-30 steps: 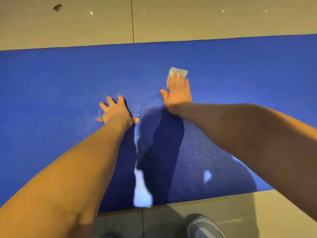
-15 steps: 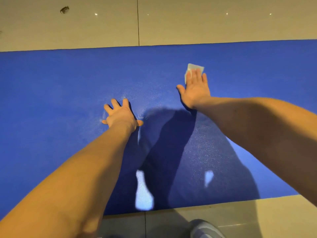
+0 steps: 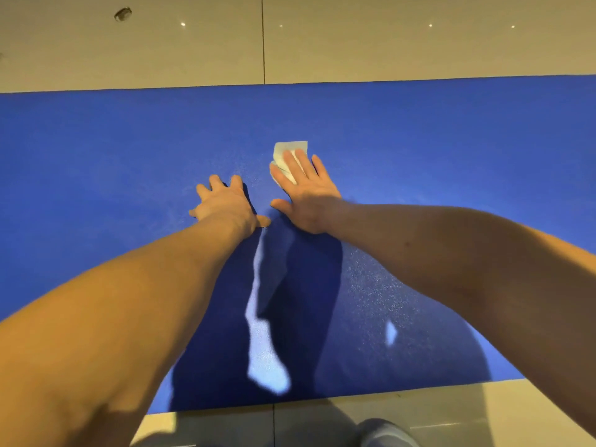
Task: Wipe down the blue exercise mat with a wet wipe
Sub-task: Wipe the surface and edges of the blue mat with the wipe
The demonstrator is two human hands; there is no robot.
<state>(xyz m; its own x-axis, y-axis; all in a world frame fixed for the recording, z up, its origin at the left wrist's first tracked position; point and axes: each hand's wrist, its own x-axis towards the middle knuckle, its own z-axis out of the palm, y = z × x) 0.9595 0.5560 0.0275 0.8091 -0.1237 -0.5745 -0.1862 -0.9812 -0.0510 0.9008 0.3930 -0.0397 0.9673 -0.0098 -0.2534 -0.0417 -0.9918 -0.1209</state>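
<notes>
The blue exercise mat (image 3: 451, 150) lies flat across the tiled floor and fills the middle of the view. A folded white wet wipe (image 3: 288, 150) rests on the mat near its centre. My right hand (image 3: 306, 191) presses the wipe down with straight fingers; the wipe's far end shows beyond the fingertips. Just to the left, my left hand (image 3: 225, 206) lies palm down on the mat with fingers spread. The thumbs of both hands nearly meet.
Beige floor tiles (image 3: 387, 43) border the mat on the far side and the near side. A small dark mark (image 3: 123, 13) sits on the floor at the far left. The toe of a grey shoe (image 3: 387, 433) shows at the bottom edge.
My right hand has slid the wipe left and toward me, ending close beside my left hand. The left hand has stayed planted on the mat.
</notes>
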